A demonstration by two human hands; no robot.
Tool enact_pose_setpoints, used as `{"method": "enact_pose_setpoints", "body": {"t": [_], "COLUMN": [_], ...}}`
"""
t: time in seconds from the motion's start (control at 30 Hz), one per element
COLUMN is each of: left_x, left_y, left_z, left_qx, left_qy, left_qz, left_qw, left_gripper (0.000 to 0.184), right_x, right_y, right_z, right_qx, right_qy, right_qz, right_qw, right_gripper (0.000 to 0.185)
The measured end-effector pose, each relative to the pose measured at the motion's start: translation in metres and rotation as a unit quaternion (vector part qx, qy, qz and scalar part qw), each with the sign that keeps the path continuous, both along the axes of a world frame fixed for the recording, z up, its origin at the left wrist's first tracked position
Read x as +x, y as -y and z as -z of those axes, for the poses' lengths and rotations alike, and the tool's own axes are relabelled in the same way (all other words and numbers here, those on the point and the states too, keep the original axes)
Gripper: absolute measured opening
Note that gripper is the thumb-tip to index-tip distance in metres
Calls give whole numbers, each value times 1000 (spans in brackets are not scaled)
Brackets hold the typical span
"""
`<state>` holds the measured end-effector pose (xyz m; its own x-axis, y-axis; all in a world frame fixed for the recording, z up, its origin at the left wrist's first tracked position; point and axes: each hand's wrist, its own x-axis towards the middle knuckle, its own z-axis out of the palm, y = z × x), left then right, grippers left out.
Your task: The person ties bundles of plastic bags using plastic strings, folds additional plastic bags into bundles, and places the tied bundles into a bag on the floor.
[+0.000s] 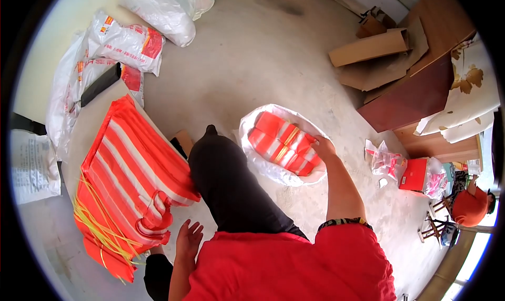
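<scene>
Striped bundle: we see the red-and-white striped bundle [267, 138] inside the open white sack [286, 179], which rests on the floor [226, 64].
Right hand: our right hand [324, 147] reaches over the sack's right side, fingers at the bundle's end; we cannot tell how tightly they close, or whether on bundle, sack or both.
Left hand: our left hand [190, 239] is spread open, holding nothing, just beside the striped stack [123, 161] with its loose yellow strips [87, 210].
Handling: we judge the bundle soft, somewhat slippery and moderately light, not fragile.
Best hold: we would grip its thick middle, around the yellow tie [289, 137], rather than a loose end.
</scene>
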<state>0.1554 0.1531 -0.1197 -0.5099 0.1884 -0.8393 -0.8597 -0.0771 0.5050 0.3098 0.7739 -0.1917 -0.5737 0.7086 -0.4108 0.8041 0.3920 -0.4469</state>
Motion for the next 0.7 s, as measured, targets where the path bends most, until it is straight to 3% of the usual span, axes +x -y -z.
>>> {"method": "enact_pose_setpoints", "body": {"t": [0.13,0.17,0.27,0.37,0.6,0.7], "left_x": [-1,-1,6,15,16,17], "left_y": [0,2,15,26,41,34], "left_z": [-5,-4,4,10,19,18], "left_qx": [-8,-6,-8,-31,-49,-45], "left_qy": [-12,-9,4,21,21,14], "left_qz": [-13,-16,-23,-25,-11,-1], "left_qw": [1000,1000,1000,999,999,999], "left_gripper": [62,62,62,61,61,59], "right_x": [-11,-8,-26,-34,-47,-64], "right_y": [10,21,63,89,82,77], "right_z": [35,49,32,28,30,38], "right_qx": [194,228,135,152,40,117], "right_qy": [80,22,73,130,132,81], "right_qz": [-68,-108,-125,-109,-76,-68], "right_qw": [975,967,980,974,987,987], "right_gripper": [52,54,65,74,78,77]}}
